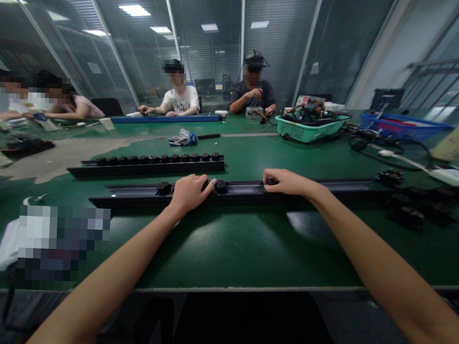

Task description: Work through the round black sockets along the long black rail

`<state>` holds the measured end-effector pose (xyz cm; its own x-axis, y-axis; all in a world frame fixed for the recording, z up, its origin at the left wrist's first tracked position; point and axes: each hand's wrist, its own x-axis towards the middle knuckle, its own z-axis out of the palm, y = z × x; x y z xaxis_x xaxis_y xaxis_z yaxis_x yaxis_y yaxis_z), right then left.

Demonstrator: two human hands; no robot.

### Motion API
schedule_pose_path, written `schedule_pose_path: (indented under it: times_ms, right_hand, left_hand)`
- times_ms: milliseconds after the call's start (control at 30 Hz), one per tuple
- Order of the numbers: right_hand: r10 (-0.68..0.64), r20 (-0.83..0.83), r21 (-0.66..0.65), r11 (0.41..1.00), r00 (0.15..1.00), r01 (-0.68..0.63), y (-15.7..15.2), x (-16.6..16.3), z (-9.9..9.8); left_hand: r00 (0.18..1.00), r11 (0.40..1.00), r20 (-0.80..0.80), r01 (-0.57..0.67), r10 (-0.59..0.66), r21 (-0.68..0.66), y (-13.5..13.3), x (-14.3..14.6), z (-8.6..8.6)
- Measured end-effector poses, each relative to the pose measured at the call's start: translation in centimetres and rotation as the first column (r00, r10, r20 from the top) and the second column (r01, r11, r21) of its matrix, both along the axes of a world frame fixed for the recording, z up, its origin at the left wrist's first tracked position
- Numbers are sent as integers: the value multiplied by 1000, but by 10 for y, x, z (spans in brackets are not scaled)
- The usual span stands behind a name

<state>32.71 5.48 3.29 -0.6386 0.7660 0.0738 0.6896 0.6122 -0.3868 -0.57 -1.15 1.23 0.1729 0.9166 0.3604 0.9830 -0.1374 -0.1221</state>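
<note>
A long black metal rail (244,189) with a channel along its top lies across the green table in front of me. My left hand (190,193) is closed over a black round part (205,185) in the channel, mostly hidden by the fingers. Similar parts sit on either side of it, one black part (163,188) to the left and another black part (221,186) to the right. Farther right along the rail, my right hand (288,182) pinches a small black part (271,181) between thumb and fingers, at the channel. Its underside is hidden.
A second black rail (149,169) carrying a row of black parts lies behind. Loose black parts (414,203) are heaped right. Beyond are a glove (183,137), a green basket (309,129) of wired pieces and a blue basket (404,126). Several people sit across the table.
</note>
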Motion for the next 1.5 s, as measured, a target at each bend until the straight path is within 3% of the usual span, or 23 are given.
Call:
schedule_pose_path:
  times_ms: [1000, 1233, 1367, 1500]
  right_hand:
    - [-87, 141, -50, 994, 986, 95, 6, 18, 5]
    - [18, 100, -58, 998, 995, -12, 12, 23, 0]
    - [56, -11, 65, 996, 998, -55, 7, 27, -17]
    - [10, -128, 246, 969, 992, 22, -3, 28, -35]
  left_hand:
    - [1000, 1000, -16, 9, -9, 14, 1, -2, -2]
    - [1000, 1000, -16, 9, -8, 12, -2, 0, 1]
    - [1000, 1000, -2, 8, -8, 3, -2, -1, 1]
    - [1000, 1000, 1, 11, -11, 11, 0, -1, 0]
